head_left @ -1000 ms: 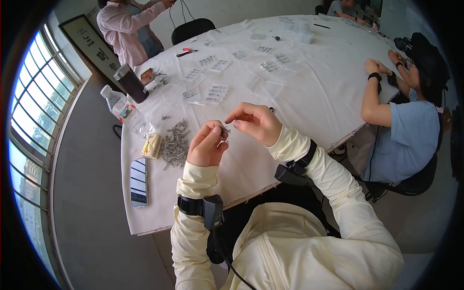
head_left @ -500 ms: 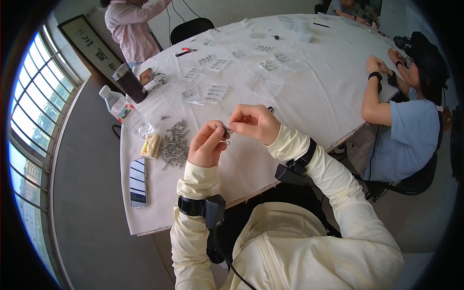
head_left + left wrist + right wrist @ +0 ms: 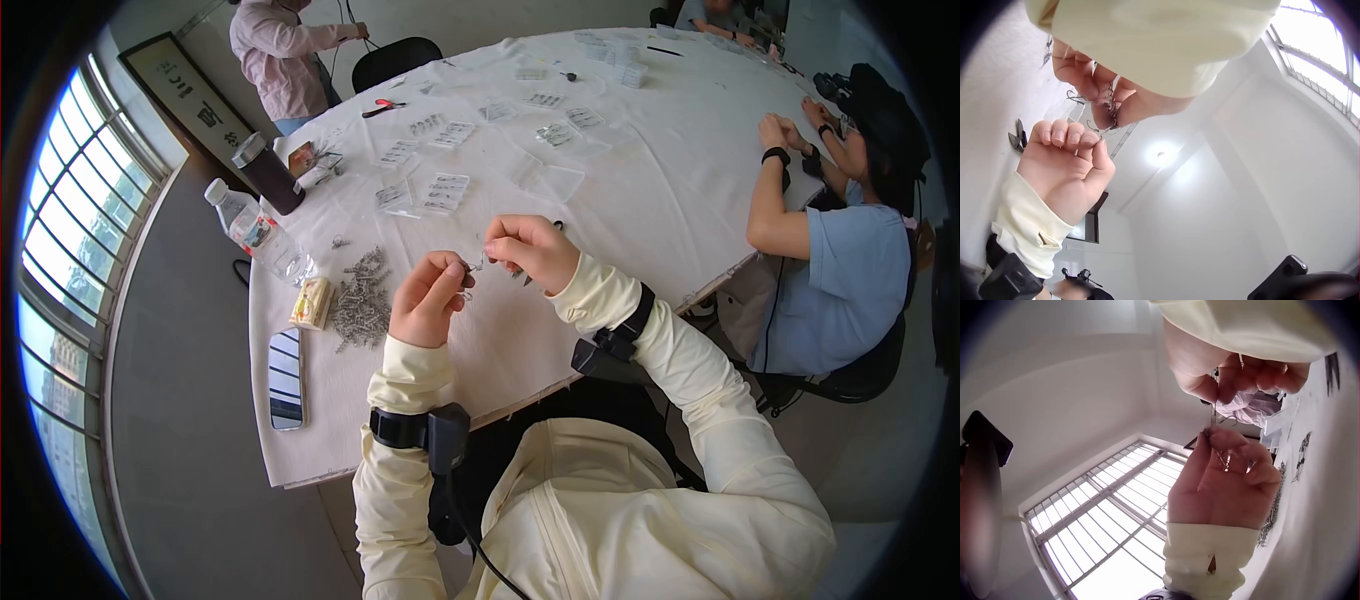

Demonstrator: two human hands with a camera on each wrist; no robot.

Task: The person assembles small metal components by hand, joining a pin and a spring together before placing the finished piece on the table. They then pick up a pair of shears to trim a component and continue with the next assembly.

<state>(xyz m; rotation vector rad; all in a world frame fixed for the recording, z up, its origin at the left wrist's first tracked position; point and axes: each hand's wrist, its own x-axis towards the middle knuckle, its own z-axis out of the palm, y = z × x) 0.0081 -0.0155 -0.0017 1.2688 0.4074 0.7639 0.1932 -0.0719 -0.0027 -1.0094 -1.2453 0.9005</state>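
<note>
My left hand (image 3: 428, 300) holds a small bunch of metal fishing hooks (image 3: 1110, 103) between thumb and curled fingers, with bent wire ends sticking out. Opposite it, my right hand (image 3: 537, 252) pinches a thin metal piece, seemingly a fishing hook (image 3: 1214, 412), between thumb and index finger. Only a narrow gap separates the two sets of fingertips, and the thin piece spans it. A tangled pile of the same hooks (image 3: 362, 300) lies on the white cloth left of my left hand. Dark tool tips (image 3: 1018, 136) show on the cloth by my right hand.
Left of the pile are a tissue pack (image 3: 312, 303), a phone (image 3: 287, 378), a water bottle (image 3: 255, 230) and a dark flask (image 3: 270, 172). Clear cases (image 3: 446, 193) with small hooks lie ahead, with red-handled pliers (image 3: 383, 107) beyond. A person (image 3: 840, 250) sits at right.
My right thumb and index finger, apart at first, closed at the left fingertips and have drawn slightly right with the thin piece. The left hand stays nearly still. The standing person's arm has lowered.
</note>
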